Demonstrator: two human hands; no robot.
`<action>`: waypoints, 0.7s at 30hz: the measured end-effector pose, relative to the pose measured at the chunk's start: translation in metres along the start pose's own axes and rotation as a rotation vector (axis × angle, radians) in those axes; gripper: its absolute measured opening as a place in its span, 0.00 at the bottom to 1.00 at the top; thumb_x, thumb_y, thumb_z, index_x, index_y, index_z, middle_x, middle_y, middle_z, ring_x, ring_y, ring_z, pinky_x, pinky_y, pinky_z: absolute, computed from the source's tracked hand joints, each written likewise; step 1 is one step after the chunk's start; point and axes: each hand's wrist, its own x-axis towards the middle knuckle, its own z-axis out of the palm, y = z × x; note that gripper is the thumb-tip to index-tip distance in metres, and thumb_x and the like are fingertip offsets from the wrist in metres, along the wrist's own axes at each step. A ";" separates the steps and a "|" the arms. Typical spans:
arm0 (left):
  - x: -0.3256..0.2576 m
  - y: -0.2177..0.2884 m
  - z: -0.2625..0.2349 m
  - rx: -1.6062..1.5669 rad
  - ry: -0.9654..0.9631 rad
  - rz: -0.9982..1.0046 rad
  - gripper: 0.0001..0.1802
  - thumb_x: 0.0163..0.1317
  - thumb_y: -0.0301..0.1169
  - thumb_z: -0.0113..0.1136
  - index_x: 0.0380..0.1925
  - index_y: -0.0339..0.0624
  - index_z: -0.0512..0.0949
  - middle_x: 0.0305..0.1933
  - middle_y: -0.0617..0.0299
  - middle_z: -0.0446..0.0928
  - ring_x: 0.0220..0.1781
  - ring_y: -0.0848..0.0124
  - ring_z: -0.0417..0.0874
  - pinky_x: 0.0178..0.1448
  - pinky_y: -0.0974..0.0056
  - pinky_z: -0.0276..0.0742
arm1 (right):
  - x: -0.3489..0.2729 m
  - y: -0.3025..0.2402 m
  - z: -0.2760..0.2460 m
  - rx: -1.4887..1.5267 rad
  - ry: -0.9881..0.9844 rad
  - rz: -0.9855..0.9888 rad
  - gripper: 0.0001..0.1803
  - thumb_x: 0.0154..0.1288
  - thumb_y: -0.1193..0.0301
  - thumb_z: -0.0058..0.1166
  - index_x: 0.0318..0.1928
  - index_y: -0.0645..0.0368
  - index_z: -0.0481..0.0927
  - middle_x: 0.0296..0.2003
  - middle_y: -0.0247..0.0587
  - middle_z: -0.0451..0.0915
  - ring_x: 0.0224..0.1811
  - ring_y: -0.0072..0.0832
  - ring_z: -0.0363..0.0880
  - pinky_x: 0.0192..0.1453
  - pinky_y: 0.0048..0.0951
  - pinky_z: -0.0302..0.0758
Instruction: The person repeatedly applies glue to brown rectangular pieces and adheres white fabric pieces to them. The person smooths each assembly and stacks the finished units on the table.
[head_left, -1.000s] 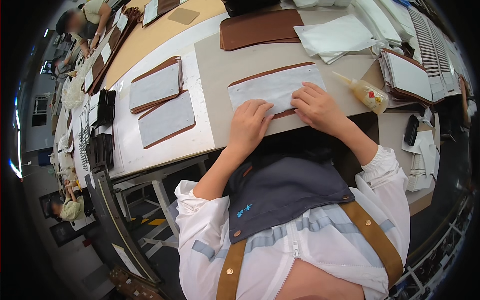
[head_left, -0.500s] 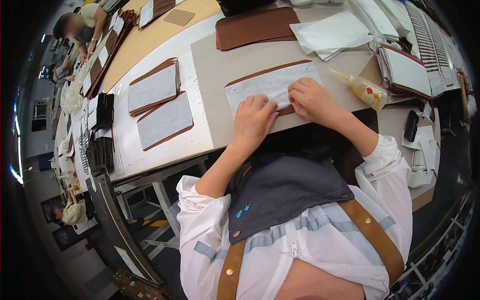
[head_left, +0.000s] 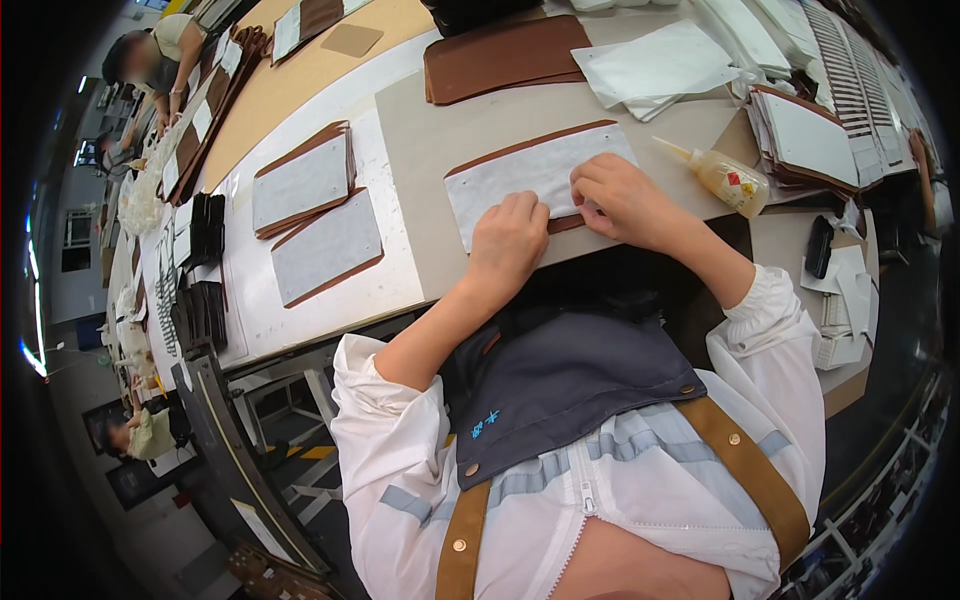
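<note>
In front of me a white sheet [head_left: 530,170] lies over a brown leather panel [head_left: 567,223], whose brown edges show along the far and near sides. My left hand [head_left: 510,235] rests on the sheet's near edge, fingers curled and together, the thumb mostly hidden. Beside it on the right, my right hand [head_left: 615,200] bends over the same edge, thumb and fingers closed in a pinch on the sheet. A squeeze bottle [head_left: 728,182] of yellowish liquid lies to the right of that hand, its nozzle pointing left.
White-faced brown panels [head_left: 300,185] lie stacked to the left, with another panel [head_left: 328,247] nearer. Brown leather pieces [head_left: 505,60] and white sheets [head_left: 650,65] lie beyond. Another stack [head_left: 805,138] is at right. A co-worker [head_left: 150,65] stands at far left.
My left hand has shifted slightly left and its thumb is now less visible. My right hand stays at the near edge of the sheet. The whole view has shifted a little.
</note>
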 end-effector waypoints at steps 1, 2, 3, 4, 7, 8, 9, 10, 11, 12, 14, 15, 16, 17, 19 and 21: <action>0.000 -0.001 0.001 -0.021 0.013 -0.007 0.07 0.52 0.25 0.65 0.31 0.43 0.77 0.39 0.63 0.77 0.40 0.65 0.81 0.40 0.61 0.78 | 0.000 -0.003 -0.001 -0.007 0.007 0.004 0.11 0.51 0.76 0.63 0.35 0.60 0.75 0.41 0.42 0.77 0.48 0.42 0.76 0.57 0.40 0.73; -0.001 -0.002 0.001 -0.042 0.026 -0.014 0.07 0.52 0.25 0.65 0.31 0.43 0.77 0.38 0.63 0.77 0.39 0.65 0.81 0.40 0.61 0.79 | -0.001 -0.007 -0.001 -0.013 0.013 0.008 0.11 0.51 0.75 0.64 0.35 0.60 0.76 0.41 0.42 0.78 0.48 0.42 0.76 0.57 0.40 0.73; -0.001 -0.002 0.002 -0.063 0.038 -0.022 0.07 0.52 0.25 0.65 0.31 0.43 0.77 0.38 0.63 0.78 0.38 0.65 0.81 0.39 0.61 0.79 | -0.001 -0.011 0.000 -0.066 0.017 -0.005 0.12 0.51 0.75 0.64 0.36 0.60 0.76 0.41 0.42 0.78 0.48 0.41 0.76 0.58 0.40 0.72; -0.001 -0.002 0.002 -0.076 0.056 -0.018 0.06 0.52 0.25 0.64 0.29 0.43 0.76 0.36 0.62 0.76 0.38 0.64 0.80 0.39 0.61 0.78 | -0.001 -0.014 0.002 -0.120 0.021 -0.018 0.13 0.51 0.74 0.65 0.36 0.60 0.76 0.41 0.43 0.78 0.49 0.41 0.76 0.59 0.40 0.72; 0.002 -0.001 0.000 -0.106 0.093 -0.006 0.05 0.53 0.26 0.62 0.27 0.42 0.75 0.33 0.60 0.73 0.37 0.63 0.79 0.37 0.60 0.77 | 0.000 -0.020 0.006 -0.238 0.013 -0.030 0.13 0.51 0.73 0.65 0.36 0.60 0.76 0.42 0.43 0.78 0.49 0.39 0.76 0.61 0.40 0.71; 0.002 -0.001 -0.001 -0.107 0.094 -0.006 0.05 0.53 0.26 0.62 0.27 0.42 0.75 0.33 0.60 0.73 0.37 0.63 0.79 0.37 0.60 0.77 | 0.000 -0.020 0.007 -0.269 0.007 -0.032 0.12 0.52 0.73 0.65 0.36 0.60 0.76 0.42 0.43 0.78 0.49 0.39 0.76 0.62 0.40 0.70; 0.003 -0.001 -0.001 -0.108 0.096 -0.006 0.05 0.53 0.26 0.63 0.27 0.42 0.75 0.33 0.60 0.73 0.37 0.63 0.79 0.37 0.60 0.77 | 0.000 -0.020 0.008 -0.284 -0.005 -0.032 0.12 0.51 0.73 0.64 0.36 0.60 0.76 0.42 0.43 0.78 0.49 0.39 0.76 0.62 0.39 0.70; 0.003 -0.001 -0.002 -0.108 0.091 -0.007 0.05 0.54 0.26 0.63 0.27 0.42 0.75 0.33 0.60 0.73 0.37 0.64 0.79 0.37 0.60 0.77 | -0.001 -0.020 0.009 -0.300 -0.017 -0.032 0.12 0.51 0.74 0.64 0.36 0.60 0.76 0.42 0.43 0.78 0.49 0.39 0.76 0.62 0.39 0.70; 0.003 -0.001 -0.002 -0.107 0.087 -0.009 0.05 0.54 0.26 0.63 0.28 0.42 0.75 0.33 0.60 0.73 0.37 0.64 0.79 0.38 0.61 0.77 | -0.001 -0.020 0.009 -0.315 -0.029 -0.033 0.12 0.51 0.74 0.63 0.36 0.61 0.76 0.43 0.43 0.78 0.49 0.39 0.76 0.63 0.39 0.70; 0.003 -0.002 -0.003 -0.107 0.084 -0.010 0.05 0.54 0.26 0.63 0.28 0.42 0.75 0.33 0.60 0.73 0.37 0.64 0.79 0.38 0.61 0.77 | -0.001 -0.020 0.010 -0.319 -0.029 -0.033 0.13 0.50 0.75 0.63 0.36 0.61 0.76 0.42 0.43 0.78 0.49 0.39 0.76 0.63 0.39 0.70; 0.002 -0.002 -0.002 -0.107 0.094 -0.011 0.05 0.54 0.26 0.63 0.28 0.42 0.75 0.33 0.60 0.73 0.37 0.64 0.79 0.38 0.61 0.77 | -0.002 -0.019 0.011 -0.324 -0.030 -0.034 0.13 0.48 0.75 0.63 0.36 0.61 0.76 0.42 0.43 0.78 0.48 0.39 0.76 0.62 0.38 0.70; 0.002 -0.001 -0.001 -0.107 0.100 -0.011 0.05 0.54 0.26 0.63 0.28 0.43 0.75 0.33 0.60 0.73 0.37 0.64 0.79 0.38 0.61 0.77 | -0.002 -0.019 0.012 -0.336 0.000 -0.053 0.11 0.48 0.75 0.61 0.34 0.60 0.75 0.40 0.43 0.77 0.47 0.38 0.76 0.62 0.38 0.70; 0.001 -0.002 -0.002 -0.101 0.087 -0.015 0.06 0.54 0.25 0.64 0.29 0.43 0.76 0.35 0.61 0.74 0.37 0.64 0.80 0.39 0.61 0.78 | -0.001 -0.019 0.012 -0.347 0.030 -0.071 0.10 0.47 0.75 0.60 0.32 0.60 0.75 0.38 0.42 0.77 0.46 0.37 0.77 0.61 0.38 0.71; 0.000 -0.002 -0.002 -0.096 0.074 -0.019 0.06 0.54 0.24 0.65 0.31 0.43 0.77 0.36 0.62 0.76 0.38 0.65 0.81 0.39 0.61 0.79 | -0.001 -0.018 0.013 -0.358 0.059 -0.090 0.08 0.47 0.75 0.58 0.31 0.59 0.75 0.35 0.42 0.76 0.44 0.37 0.77 0.60 0.38 0.71; -0.003 -0.003 -0.004 -0.110 0.041 -0.024 0.09 0.53 0.24 0.66 0.35 0.43 0.78 0.40 0.62 0.78 0.41 0.64 0.82 0.42 0.61 0.80 | -0.003 -0.018 0.012 -0.325 0.001 -0.064 0.13 0.46 0.76 0.61 0.35 0.61 0.76 0.40 0.44 0.77 0.47 0.39 0.76 0.62 0.39 0.70; -0.010 -0.002 -0.009 -0.148 -0.003 -0.026 0.12 0.53 0.23 0.65 0.40 0.42 0.80 0.44 0.61 0.79 0.46 0.63 0.83 0.46 0.60 0.81 | -0.006 -0.019 0.009 -0.287 -0.045 -0.039 0.15 0.47 0.77 0.62 0.39 0.62 0.77 0.45 0.45 0.78 0.50 0.40 0.77 0.64 0.39 0.69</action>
